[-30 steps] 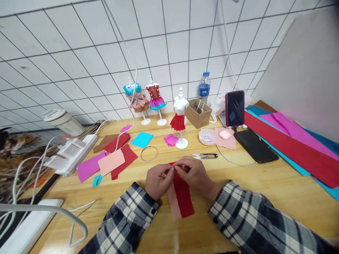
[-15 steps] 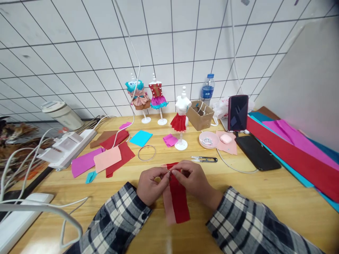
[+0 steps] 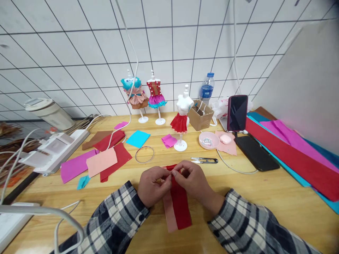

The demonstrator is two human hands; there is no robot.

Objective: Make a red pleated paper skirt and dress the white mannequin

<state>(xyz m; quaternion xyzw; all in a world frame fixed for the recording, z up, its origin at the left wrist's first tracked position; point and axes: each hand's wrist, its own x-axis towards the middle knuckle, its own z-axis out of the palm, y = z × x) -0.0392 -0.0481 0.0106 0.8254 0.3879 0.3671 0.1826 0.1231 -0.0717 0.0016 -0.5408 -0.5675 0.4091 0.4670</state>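
Observation:
My left hand and my right hand meet at the top of a layered strip, pinching its upper part between thumbs and fingertips. The strip is dark red with a pink layer showing along its left side, and it hangs down toward me. Whatever small item lies between the fingertips is too small to make out. Beyond my hands stands a small white mannequin in a red skirt. Thread snips lie just past my right hand.
Two dressed mannequins stand by the tiled wall. Coloured paper pieces, a ring and a power strip are left. A pink dish, cardboard box, bottle, phones and long strips are right.
The view has shifted a little, so the things at the left sit farther left. Both hands keep their pinch on the strip, whose lower end hangs slightly lower in the frame.

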